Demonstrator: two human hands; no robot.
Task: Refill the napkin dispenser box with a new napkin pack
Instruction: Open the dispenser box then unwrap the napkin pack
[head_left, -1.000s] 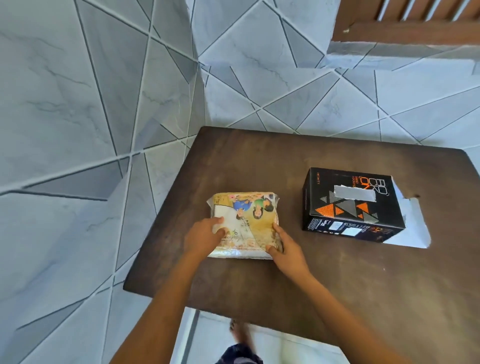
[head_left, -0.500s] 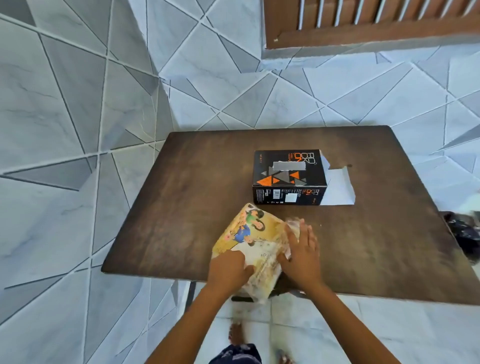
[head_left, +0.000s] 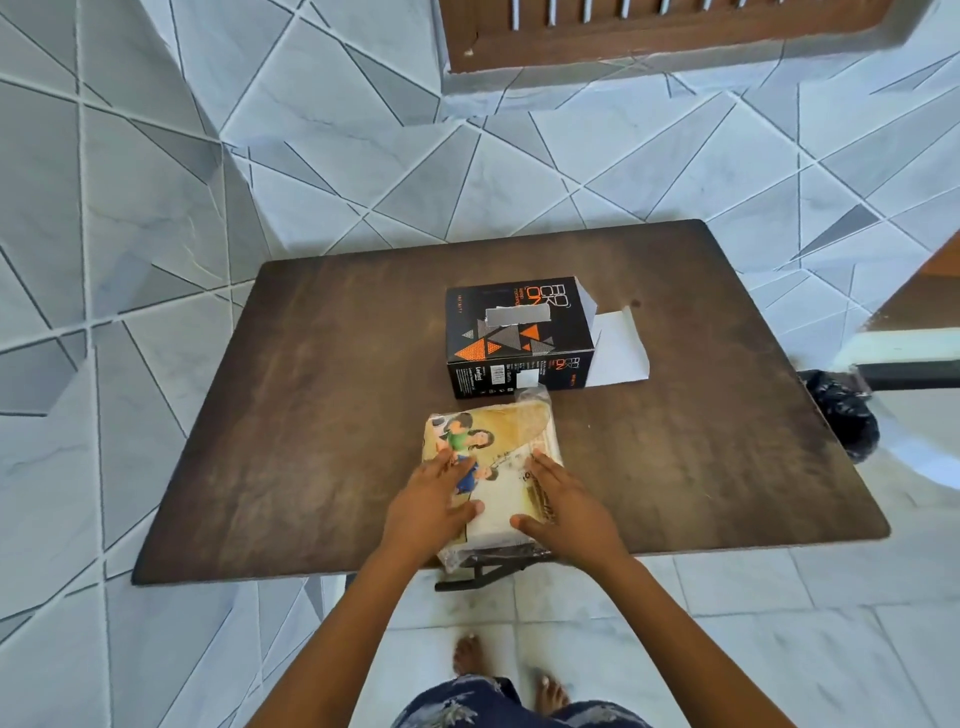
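Since half a second ago the napkin pack (head_left: 496, 470) has turned from its slanted pose to lie nearly square to the desk's near edge, and both hands now rest flat on top of it instead of bunching its wrapper.

Nearest the camera, two bare feet (head_left: 470, 656) stand on the pale floor tiles (head_left: 779, 623) below a patterned dark garment (head_left: 467, 701). Both forearms reach forward over the near edge of the desk (head_left: 311, 415). The left hand (head_left: 431, 506) lies on the pack's left half, its fingers (head_left: 441, 465) spread and extended over the printed cartoon figures, thumb pointing inward. The right hand (head_left: 563, 512) lies on the right half, fingers (head_left: 545, 467) likewise stretched flat, thumb angled toward the left hand. Neither hand is curled around anything; both press open-palmed on the wrapper.

That pack sits at the middle of the desk's near edge, its near end overhanging slightly above a dark metal desk leg (head_left: 488, 569). Its far end, with crinkled clear plastic, touches or nearly touches the front face of the napkin dispenser box (head_left: 514, 338); I cannot tell which.

Black with orange and grey triangles, this box stands at the desk's centre, a grey slot on its top. Its right end is open, and a white flap (head_left: 618, 351) lies flat on the desk toward the right edge.

Beyond the far edge, the grey geometric floor runs to a brown slatted door (head_left: 649, 31).
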